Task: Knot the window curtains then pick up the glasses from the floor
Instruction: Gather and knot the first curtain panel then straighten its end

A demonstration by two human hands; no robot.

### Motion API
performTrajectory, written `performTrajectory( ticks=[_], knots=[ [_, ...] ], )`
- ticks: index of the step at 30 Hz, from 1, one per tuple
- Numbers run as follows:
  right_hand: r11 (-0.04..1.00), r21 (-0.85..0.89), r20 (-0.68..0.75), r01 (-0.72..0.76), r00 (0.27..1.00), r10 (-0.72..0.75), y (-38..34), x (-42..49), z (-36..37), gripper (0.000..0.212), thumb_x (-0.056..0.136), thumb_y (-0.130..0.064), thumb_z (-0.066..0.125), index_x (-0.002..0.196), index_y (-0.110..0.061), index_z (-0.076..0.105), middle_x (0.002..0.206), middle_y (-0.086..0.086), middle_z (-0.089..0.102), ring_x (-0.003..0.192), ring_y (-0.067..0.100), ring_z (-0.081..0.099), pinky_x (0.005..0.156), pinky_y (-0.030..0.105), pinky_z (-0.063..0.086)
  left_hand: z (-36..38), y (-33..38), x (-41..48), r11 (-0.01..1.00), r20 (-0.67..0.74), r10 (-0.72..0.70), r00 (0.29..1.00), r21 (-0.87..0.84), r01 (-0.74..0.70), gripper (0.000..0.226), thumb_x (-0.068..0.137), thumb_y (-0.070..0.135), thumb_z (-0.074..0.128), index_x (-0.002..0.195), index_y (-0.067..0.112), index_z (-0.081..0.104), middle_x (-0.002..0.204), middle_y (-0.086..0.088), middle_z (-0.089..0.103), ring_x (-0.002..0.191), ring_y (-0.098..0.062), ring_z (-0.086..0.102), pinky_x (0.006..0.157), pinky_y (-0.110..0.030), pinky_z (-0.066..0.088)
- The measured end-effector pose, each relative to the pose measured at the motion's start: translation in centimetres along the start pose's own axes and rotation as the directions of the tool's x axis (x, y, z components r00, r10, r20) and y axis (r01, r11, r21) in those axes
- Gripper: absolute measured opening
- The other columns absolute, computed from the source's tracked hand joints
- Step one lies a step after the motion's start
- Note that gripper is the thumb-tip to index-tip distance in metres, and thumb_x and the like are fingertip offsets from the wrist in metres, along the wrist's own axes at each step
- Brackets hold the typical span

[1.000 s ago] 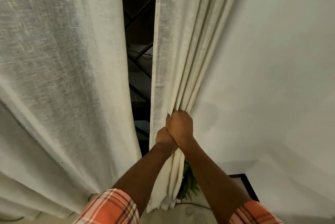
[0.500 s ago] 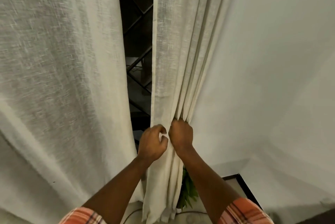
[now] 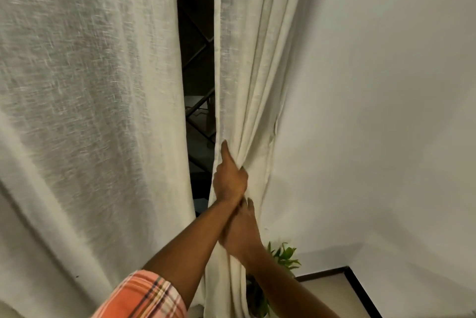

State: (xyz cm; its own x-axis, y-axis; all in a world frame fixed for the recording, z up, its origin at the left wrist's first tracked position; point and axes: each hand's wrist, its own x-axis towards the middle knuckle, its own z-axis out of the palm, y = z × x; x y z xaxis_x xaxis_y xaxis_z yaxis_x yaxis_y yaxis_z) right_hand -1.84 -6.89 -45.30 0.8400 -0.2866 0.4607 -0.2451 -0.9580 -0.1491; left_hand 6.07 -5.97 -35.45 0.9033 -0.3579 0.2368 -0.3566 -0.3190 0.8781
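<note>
Left hand (image 3: 230,181) bunches the cream linen curtain (image 3: 242,73), fingers curled into its folds, likely gathering it into a rope for knotting. Right hand (image 3: 240,236) steadies the bundle just below; whether its fingers close round it is unclear.

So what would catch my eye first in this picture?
Two pale linen curtains fill the view: a broad left curtain and a narrower right curtain, with a dark gap of window between them. At the centre the left hand grips the right curtain's gathered folds, and the right hand lies on the cloth just below, its grip partly hidden. A green plant peeks out low by the white wall.
</note>
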Motion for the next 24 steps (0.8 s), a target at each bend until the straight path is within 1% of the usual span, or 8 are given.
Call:
performTrajectory(
  ticks=[2, 4, 8, 11, 13, 16, 20, 24],
  knots=[
    [0.992, -0.036, -0.064, 0.122, 0.99, -0.124, 1.5, -1.1, 0.4, 0.034, 0.076, -0.028, 0.059, 0.108, -0.022, 0.07, 0.12, 0.002, 0.065, 0.12, 0.025, 0.054, 0.102, 0.057, 0.041, -0.1, -0.7, 0.6, 0.999, 0.024, 0.019, 1.0, -0.04, -0.018, 0.069, 0.094, 0.017, 0.051, 0.152, 0.024, 0.013, 0.116, -0.011, 0.061, 0.097, -0.026, 0.061, 0.082, -0.03, 0.05],
    [0.99, 0.1, -0.208, 0.094, 0.975, -0.072, 3.0, -2.0, -0.9, 0.025, 0.075, -0.023, 0.053, 0.092, -0.02, 0.072, 0.105, -0.001, 0.068, 0.114, 0.02, 0.056, 0.106, 0.055, 0.036, -0.1, -1.1, 1.0, 0.995, 0.043, 0.083, 0.996, -0.053, -0.081, 0.064, 0.093, 0.014, 0.051, 0.15, 0.019, 0.022, 0.126, -0.009, 0.056, 0.107, -0.025, 0.059, 0.088, -0.027, 0.047],
    [0.919, 0.384, -0.401, -0.096, 0.879, 0.259, 6.2, 0.2, -4.1, 0.026, 0.081, -0.021, 0.05, 0.098, -0.016, 0.069, 0.096, -0.002, 0.069, 0.094, 0.014, 0.062, 0.091, 0.048, 0.05, 0.4, -0.8, 1.0, 0.996, 0.018, 0.073, 0.997, -0.045, -0.073, 0.078, 0.086, 0.007, 0.055, 0.151, 0.019, 0.015, 0.139, -0.009, 0.035, 0.112, -0.025, 0.051, 0.087, -0.023, 0.04],
    [0.764, 0.63, -0.271, -0.14, 0.882, 0.385, 8.1, 3.9, -7.2, 0.039, 0.088, -0.027, 0.059, 0.127, -0.018, 0.057, 0.116, -0.002, 0.064, 0.105, 0.012, 0.06, 0.089, 0.034, 0.052, 1.0, -0.3, 0.6, 0.998, 0.03, 0.048, 0.998, -0.038, -0.046, 0.09, 0.083, 0.01, 0.061, 0.152, 0.022, 0.005, 0.146, -0.008, 0.026, 0.108, -0.024, 0.053, 0.081, -0.022, 0.041],
    [0.64, 0.753, -0.091, -0.15, 0.941, 0.327, 9.0, 6.1, -8.8, 0.065, 0.086, -0.042, 0.064, 0.144, -0.031, 0.036, 0.135, -0.009, 0.051, 0.118, 0.006, 0.051, 0.093, 0.02, 0.044, 1.7, 0.1, 0.5, 0.997, 0.036, 0.064, 0.997, -0.039, -0.063, 0.089, 0.083, 0.018, 0.064, 0.152, 0.022, 0.008, 0.148, -0.006, 0.025, 0.115, -0.024, 0.052, 0.086, -0.023, 0.042],
    [0.564, 0.808, 0.05, -0.167, 0.975, 0.217, 8.6, 8.5, -9.9, 0.095, 0.077, -0.064, 0.062, 0.152, -0.036, 0.01, 0.152, -0.011, 0.032, 0.132, 0.005, 0.039, 0.104, 0.025, 0.039, 3.4, 0.5, 0.5, 0.992, 0.078, 0.094, 0.992, -0.086, -0.087, 0.076, 0.085, 0.039, 0.058, 0.149, 0.022, 0.022, 0.146, -0.003, 0.035, 0.126, -0.018, 0.047, 0.102, -0.033, 0.044],
    [0.445, 0.868, 0.094, -0.219, 0.954, 0.285, 6.1, 9.3, -10.3, 0.09, 0.074, -0.057, 0.068, 0.147, -0.018, 0.033, 0.138, 0.003, 0.053, 0.124, 0.015, 0.052, 0.108, 0.034, 0.041, 4.7, 2.3, -1.2, 0.985, 0.21, 0.075, 0.975, -0.171, -0.04, 0.049, 0.099, 0.022, 0.038, 0.142, -0.001, 0.031, 0.144, -0.024, 0.038, 0.134, -0.037, 0.038, 0.109, -0.041, 0.034],
    [0.42, 0.849, 0.259, -0.32, 0.946, 0.197, 6.9, 9.2, -10.3, 0.086, 0.075, -0.071, 0.059, 0.142, -0.019, 0.042, 0.13, 0.003, 0.058, 0.121, 0.021, 0.056, 0.107, 0.038, 0.043, 5.7, 2.3, -1.2, 0.977, 0.138, 0.023, 0.99, -0.214, 0.007, 0.073, 0.085, 0.041, 0.028, 0.14, -0.007, 0.029, 0.143, -0.034, 0.031, 0.133, -0.046, 0.032, 0.111, -0.053, 0.027]
  ],
)
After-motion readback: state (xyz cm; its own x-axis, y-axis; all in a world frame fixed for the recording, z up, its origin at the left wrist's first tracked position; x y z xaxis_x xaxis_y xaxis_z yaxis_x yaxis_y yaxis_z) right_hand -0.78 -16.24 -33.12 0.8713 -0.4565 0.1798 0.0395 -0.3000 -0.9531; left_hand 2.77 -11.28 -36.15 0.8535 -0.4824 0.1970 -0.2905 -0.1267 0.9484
